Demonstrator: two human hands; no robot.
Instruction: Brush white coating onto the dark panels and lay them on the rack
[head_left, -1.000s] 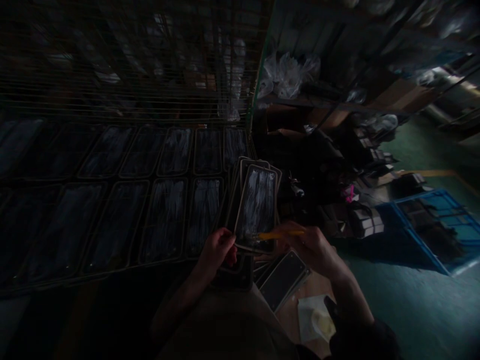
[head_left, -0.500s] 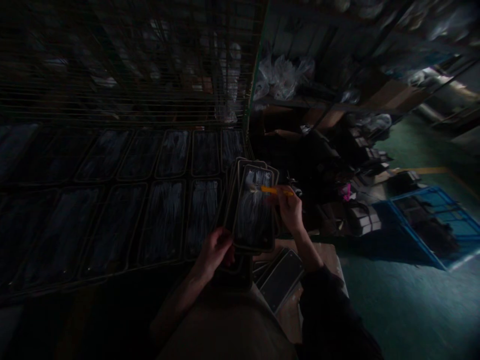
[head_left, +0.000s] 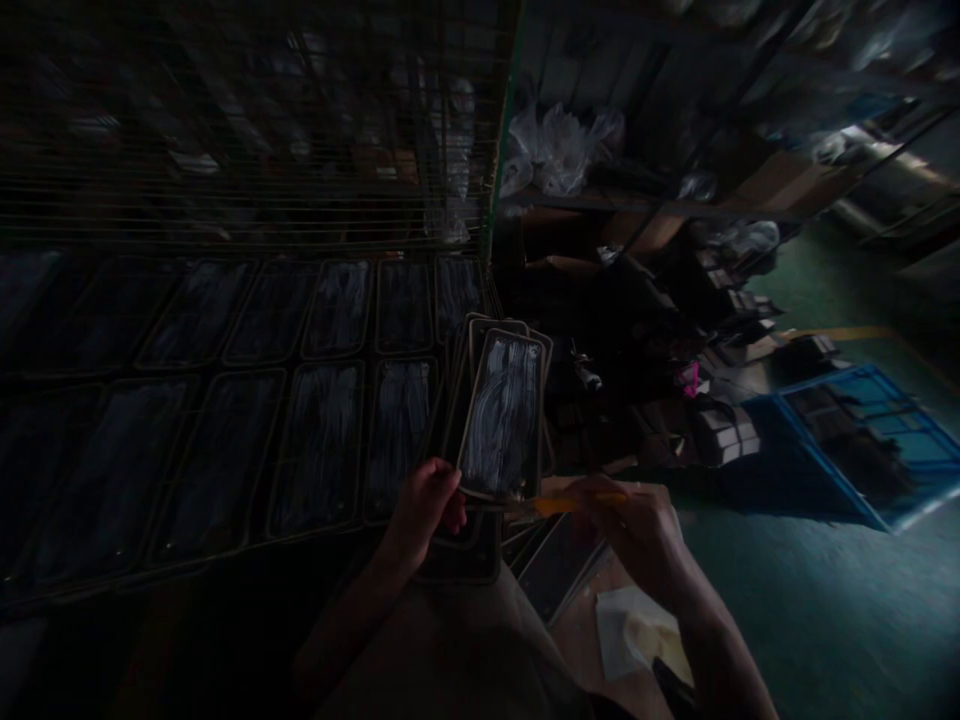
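A dark rectangular panel [head_left: 501, 415] with rounded corners lies tilted on top of a stack of similar panels. Whitish streaks run along most of its face. My left hand [head_left: 429, 508] is closed at its lower left corner, thumb on the edge. In my right hand [head_left: 637, 530] is a brush with an orange handle [head_left: 581, 502], the fingers closed round it. The brush head points left at the panel's bottom edge, its bristles dim and hard to make out. Under my right hand, more dark panels [head_left: 559, 565] without streaks lean together on a brown board [head_left: 577, 640].
Rows of streaked panels [head_left: 319, 440] lie to the left before a wire mesh [head_left: 300, 200]. White paper with something pale yellow [head_left: 649, 635] lies on the board. Bundled stacks [head_left: 724, 435] and a blue crate [head_left: 862, 450] stand to the right on green floor. Plastic bags [head_left: 562, 150] fill a shelf behind.
My right hand has moved down and right with the brush, from the panel's upper part to its bottom edge. The white streaks now reach lower. My left hand stays at the corner.
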